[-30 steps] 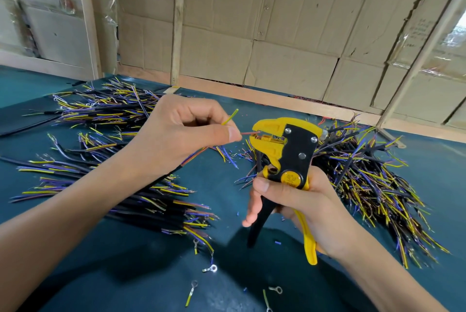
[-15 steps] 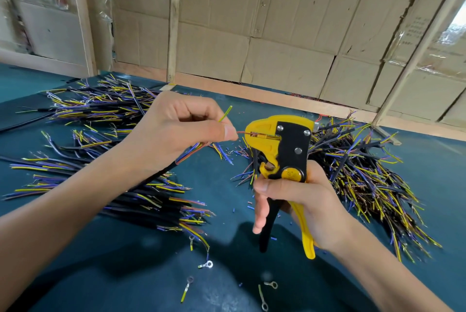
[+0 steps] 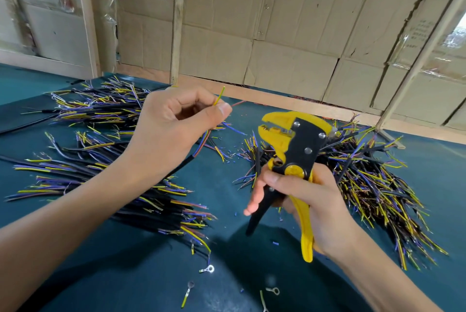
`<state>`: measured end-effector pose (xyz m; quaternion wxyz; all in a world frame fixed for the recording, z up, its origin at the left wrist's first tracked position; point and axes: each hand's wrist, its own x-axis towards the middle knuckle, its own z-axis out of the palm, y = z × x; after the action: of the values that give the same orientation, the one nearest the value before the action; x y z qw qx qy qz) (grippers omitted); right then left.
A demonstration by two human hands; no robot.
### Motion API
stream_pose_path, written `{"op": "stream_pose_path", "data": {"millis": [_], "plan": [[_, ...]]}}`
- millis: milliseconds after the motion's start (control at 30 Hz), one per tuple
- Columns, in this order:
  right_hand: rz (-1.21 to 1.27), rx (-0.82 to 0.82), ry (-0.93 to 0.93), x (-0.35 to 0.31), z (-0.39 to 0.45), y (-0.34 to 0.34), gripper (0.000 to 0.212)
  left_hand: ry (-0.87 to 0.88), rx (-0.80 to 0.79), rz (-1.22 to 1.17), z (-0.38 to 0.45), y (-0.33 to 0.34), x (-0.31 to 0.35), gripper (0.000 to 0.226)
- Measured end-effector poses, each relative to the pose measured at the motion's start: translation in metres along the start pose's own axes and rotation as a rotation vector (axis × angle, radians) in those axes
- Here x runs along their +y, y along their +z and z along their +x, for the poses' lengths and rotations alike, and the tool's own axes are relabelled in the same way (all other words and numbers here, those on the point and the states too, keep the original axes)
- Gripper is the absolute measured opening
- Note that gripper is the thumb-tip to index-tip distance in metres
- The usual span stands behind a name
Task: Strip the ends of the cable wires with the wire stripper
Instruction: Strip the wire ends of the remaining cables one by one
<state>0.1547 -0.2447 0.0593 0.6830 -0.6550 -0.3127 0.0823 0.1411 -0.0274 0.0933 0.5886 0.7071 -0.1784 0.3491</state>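
cable: I'm seeing left hand (image 3: 174, 132) pinching cable (image 3: 201, 145), wires apart from stripper (image 3: 290, 150)
stripper: right hand (image 3: 310, 200) gripping handles; jaws gaping
left: I'm judging piles (image 3: 365, 180) mostly pending

Left hand (image 3: 174, 127) pinching, right hand (image 3: 306, 200) gripping

A dark teal table (image 3: 106, 284) carries two heaps of black cables (image 3: 95, 160) (image 3: 373, 178) and scattered ring terminals (image 3: 208, 269).

The left hand (image 3: 174, 125) hides most of the cable (image 3: 181, 165) it holds — both forearms leave the frame's bottom edge.
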Motion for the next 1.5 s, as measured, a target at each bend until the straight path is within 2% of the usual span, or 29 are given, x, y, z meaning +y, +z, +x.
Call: {"op": "stream_pose_path", "data": {"millis": [233,467,533,733,867,967,1067,1167,1300,1367,1433,1500], "plan": [[-0.024,-0.031,0.012,0.001,-0.001,0.006,0.018,0.031,0.001,0.029,-0.007,0.010,0.000,0.016],[-0.014,-0.047,0.011,0.002,0.000,0.004,0.018,-0.073,0.123,-0.134,-0.003,0.010,-0.004,0.020],[-0.015,-0.049,0.003,0.003,-0.001,0.004,0.019,-0.061,0.136,-0.108,-0.002,0.010,-0.004,0.020],[0.003,-0.021,-0.002,0.004,-0.002,0.007,0.017,-0.025,0.090,-0.069,-0.008,0.016,0.000,0.016],[0.023,-0.021,0.002,0.005,-0.002,0.007,0.024,-0.021,0.089,-0.047,-0.011,0.020,0.000,0.018],[0.035,-0.016,0.011,0.002,-0.001,0.008,0.014,-0.030,0.061,-0.060,-0.013,0.022,-0.002,0.016],[0.081,0.042,0.038,-0.001,-0.002,0.012,0.013,-0.022,0.042,-0.067,-0.015,0.024,-0.005,0.016],[0.103,0.170,0.063,0.000,-0.005,0.017,0.023,-0.007,0.013,-0.047,-0.015,0.023,-0.008,0.011],[0.338,0.053,0.053,-0.004,-0.001,0.014,0.016,-0.014,-0.041,-0.028,-0.013,0.019,-0.012,0.017],[0.463,0.069,0.042,-0.004,0.005,0.011,0.017,-0.086,-0.038,-0.151,-0.009,0.018,-0.012,0.022],[0.529,0.142,0.067,-0.003,0.009,0.007,0.014,-0.253,0.019,-0.416,-0.003,0.016,-0.012,0.024],[0.482,0.208,0.097,0.000,0.012,0.004,0.012,-0.427,0.055,-0.709,0.003,0.013,-0.011,0.023]]}}
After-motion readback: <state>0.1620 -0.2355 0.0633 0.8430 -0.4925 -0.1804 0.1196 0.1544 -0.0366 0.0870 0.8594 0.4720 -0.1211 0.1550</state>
